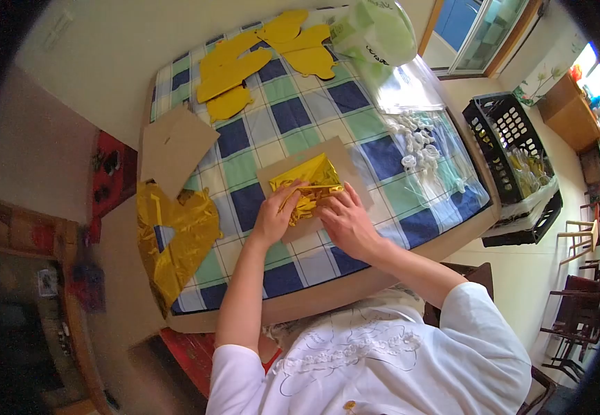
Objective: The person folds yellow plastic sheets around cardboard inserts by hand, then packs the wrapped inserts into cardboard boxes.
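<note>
A piece of shiny gold foil [316,171] lies on a square of brown cardboard [352,160] in the middle of the checked cloth. My left hand [275,216] pinches the near left side of the foil, its fingers bent. From the right, my right hand [343,216] grips the near right edge with curled fingers. Between the two hands the foil is folded and crumpled. My fingers hide part of that fold.
Flat yellow cut-out shapes [234,66] lie at the far side. A large gold foil sheet [168,242] hangs over the left edge beside brown card [179,149]. White rose-like trims [421,149] and clear plastic lie right, near a black crate [500,138] on the floor.
</note>
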Action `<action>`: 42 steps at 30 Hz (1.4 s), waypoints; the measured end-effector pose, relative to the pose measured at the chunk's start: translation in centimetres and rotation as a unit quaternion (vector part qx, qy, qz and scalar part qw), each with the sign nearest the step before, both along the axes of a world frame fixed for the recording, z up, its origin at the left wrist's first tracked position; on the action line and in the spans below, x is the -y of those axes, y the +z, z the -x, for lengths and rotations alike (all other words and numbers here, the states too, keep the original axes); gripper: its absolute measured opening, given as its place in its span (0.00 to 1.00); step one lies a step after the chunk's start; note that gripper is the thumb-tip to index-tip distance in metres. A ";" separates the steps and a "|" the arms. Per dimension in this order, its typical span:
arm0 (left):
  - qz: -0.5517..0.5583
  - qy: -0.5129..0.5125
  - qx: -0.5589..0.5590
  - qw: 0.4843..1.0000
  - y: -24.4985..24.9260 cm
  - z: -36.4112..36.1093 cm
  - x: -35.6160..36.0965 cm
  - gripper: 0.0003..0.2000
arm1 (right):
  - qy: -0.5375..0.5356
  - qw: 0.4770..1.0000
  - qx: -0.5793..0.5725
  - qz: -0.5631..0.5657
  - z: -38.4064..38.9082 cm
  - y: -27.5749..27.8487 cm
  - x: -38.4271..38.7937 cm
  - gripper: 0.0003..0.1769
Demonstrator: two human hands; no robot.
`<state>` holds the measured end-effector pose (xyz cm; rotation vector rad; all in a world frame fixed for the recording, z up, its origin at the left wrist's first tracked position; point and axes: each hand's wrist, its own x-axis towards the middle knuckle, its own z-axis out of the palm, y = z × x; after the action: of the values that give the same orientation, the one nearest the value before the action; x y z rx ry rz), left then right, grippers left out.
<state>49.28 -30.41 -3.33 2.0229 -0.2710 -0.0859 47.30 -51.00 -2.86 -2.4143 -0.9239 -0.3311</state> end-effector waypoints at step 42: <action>-0.016 0.002 -0.002 1.000 0.6 0.3 0.2 0.17 | -0.148 0.988 -0.029 -0.013 -1.3 -0.6 0.1 0.10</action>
<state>49.01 -30.61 -2.78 2.0548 -0.2653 -0.0918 48.60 -51.14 -3.48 -2.5223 -0.5295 -0.3744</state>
